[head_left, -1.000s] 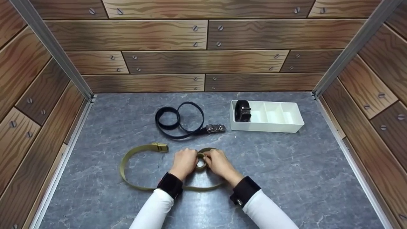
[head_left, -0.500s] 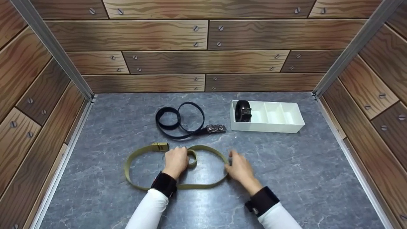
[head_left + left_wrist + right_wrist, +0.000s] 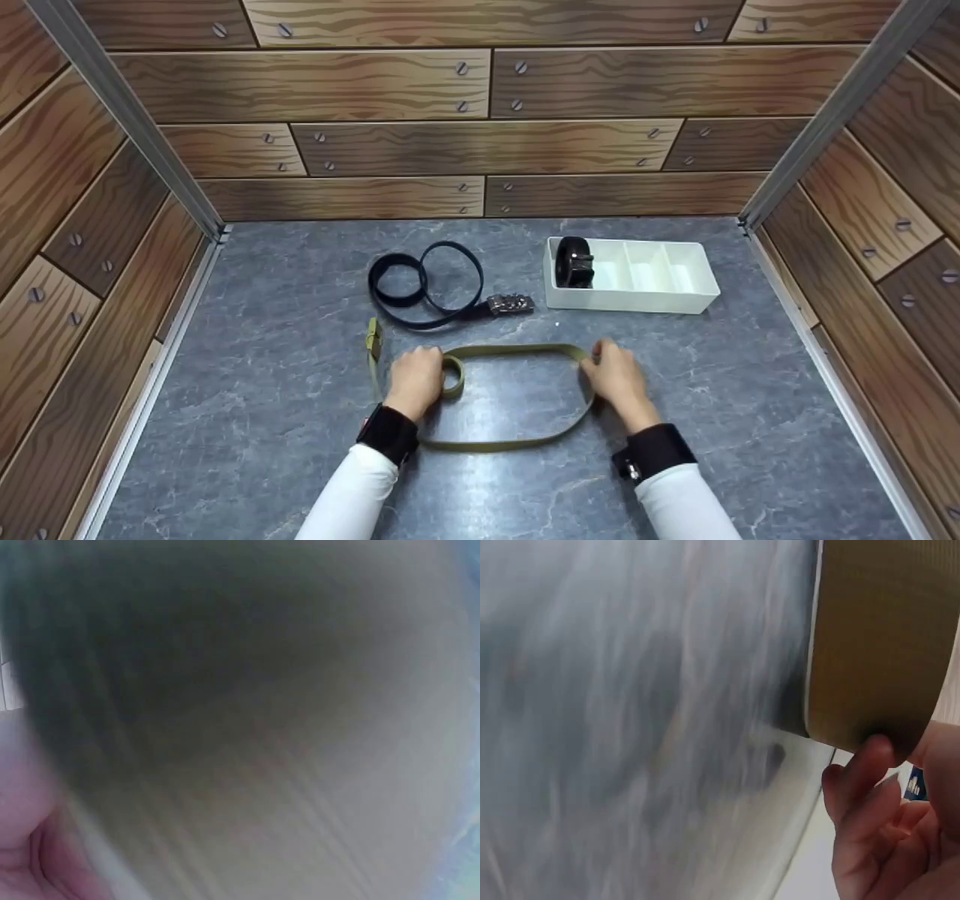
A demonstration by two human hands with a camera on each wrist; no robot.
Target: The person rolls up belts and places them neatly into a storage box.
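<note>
An olive webbing belt (image 3: 510,349) lies in a wide loop on the grey surface, its rolled-up end (image 3: 454,387) a small coil beside my left hand (image 3: 415,381). That hand grips the coil with curled fingers. Farther right, my right hand (image 3: 619,381) pinches the strap where it bends round toward me. In the right wrist view, the belt (image 3: 885,637) runs between thumb and fingertips (image 3: 876,754). The brass-coloured buckle (image 3: 373,339) stands left of my left hand. A blurred stretch of belt (image 3: 270,780) fills most of the left wrist view.
Behind the hands lies a loosely looped black belt (image 3: 480,277) with an ornate metal buckle (image 3: 511,304). At the back right stands a white divided box (image 3: 630,301), with a rolled dark belt (image 3: 574,262) in its left compartment. Wood-patterned walls (image 3: 480,146) enclose the surface.
My right hand has left the coil and moved right, drawing the strap out along with it. The left hand shifted slightly left with the coil, and the buckle end was pulled in and turned.
</note>
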